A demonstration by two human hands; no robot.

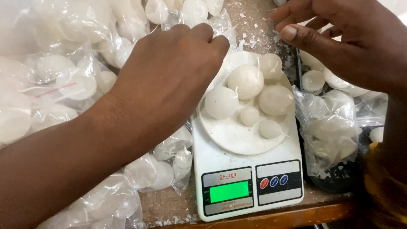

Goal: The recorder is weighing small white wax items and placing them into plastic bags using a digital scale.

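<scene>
A white kitchen scale (246, 169) with a lit green display stands on the wooden table. Its round pan (237, 135) holds several white wax balls with wicks (246, 80), large and small. My left hand (169, 72) hovers over the pan's left rim with its fingers curled downward; whether it holds anything is hidden. My right hand (339, 38) is at the top right, above and behind the scale, thumb and fingers pinched together; whatever they may hold is too small to tell.
Clear plastic bags of white wax balls (63, 85) are piled on the left and behind. Another bag (330, 127) lies right of the scale. Wax crumbs (250, 29) litter the table. The table's front edge (275, 218) runs just below the scale.
</scene>
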